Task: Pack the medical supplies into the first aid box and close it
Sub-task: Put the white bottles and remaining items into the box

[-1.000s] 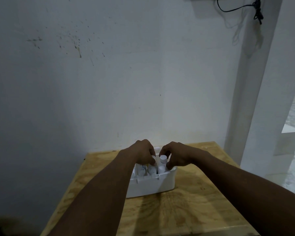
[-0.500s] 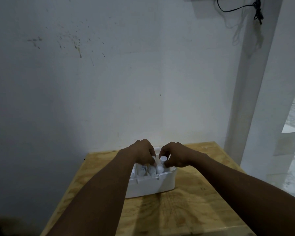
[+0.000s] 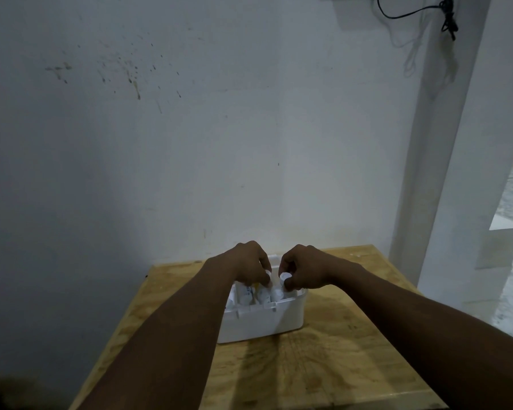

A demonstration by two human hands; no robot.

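Pinching a small white-capped bottle by its top with curled fingertips of the right hand, upright inside the open white plastic first aid box on the plywood table; pinching a second white-capped bottle alongside with the left hand.

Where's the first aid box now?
Head view, centre: the first aid box sits on the wooden table near the wall, under the left hand and right hand.

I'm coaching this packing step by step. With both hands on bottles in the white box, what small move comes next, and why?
Probably ease the white-capped bottle that the right hand pinches down into the box: its cap seems to stand above the near rim, and the left hand holds the neighbouring bottle beside it.
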